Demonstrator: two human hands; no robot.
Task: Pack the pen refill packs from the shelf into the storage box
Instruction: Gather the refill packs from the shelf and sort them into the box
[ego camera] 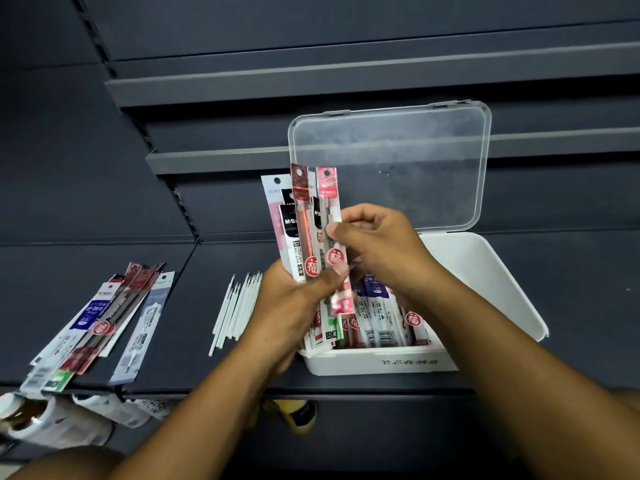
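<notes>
My left hand (294, 306) grips a fanned bunch of pen refill packs (294, 220), held upright just left of the white storage box (485, 271). My right hand (374, 244) pinches the rightmost pack of that bunch, a pink-topped one (329, 192), between thumb and fingers. The box stands on the dark shelf with its clear lid (391, 161) raised at the back. Several refill packs (381, 317) lie inside it. More refill packs (100, 320) lie in a loose pile on the shelf at the left.
A row of thin white refill tubes (235, 306) lies on the dark shelf (194, 341) between the pile and my left hand. Empty dark shelf tiers (242, 88) rise behind. White packaged items (52, 420) sit below the shelf's front edge at the lower left.
</notes>
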